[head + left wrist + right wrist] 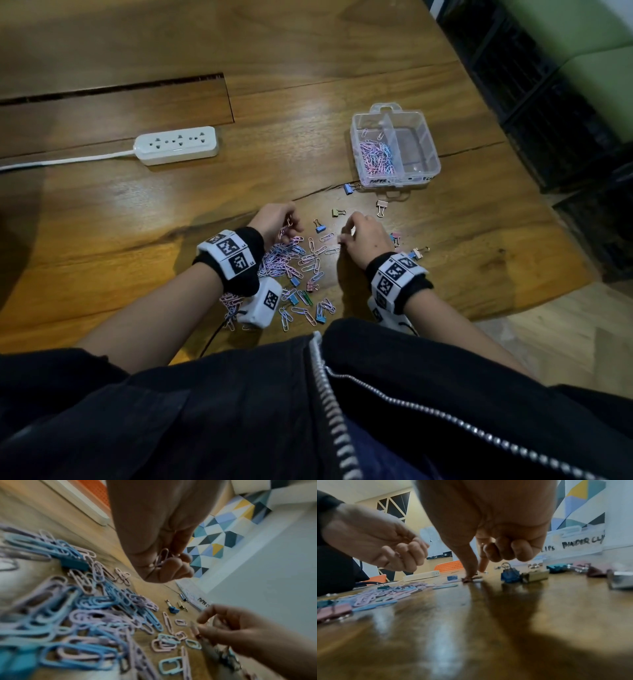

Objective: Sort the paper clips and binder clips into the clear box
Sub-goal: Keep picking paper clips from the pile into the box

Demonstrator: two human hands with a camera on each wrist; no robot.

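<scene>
The clear box (431,163) stands on the table to the right; its left compartment holds pink and blue paper clips (376,156), and its right one looks bare. A loose pile of paper clips (291,263) lies between my wrists. My left hand (290,223) is curled round a few paper clips (162,557) just above the pile. My right hand (344,237) is down on the table, with thumb and forefinger pinching one pink paper clip (471,578). Binder clips lie scattered: a blue one (319,226), an olive one (338,212), a pale one (382,205).
A white power strip (176,145) with its cord lies on the wooden table at the left. Another blue binder clip (349,188) sits against the box's front corner. More binder clips lie right of my right hand (419,253). The table's edge runs close on the right.
</scene>
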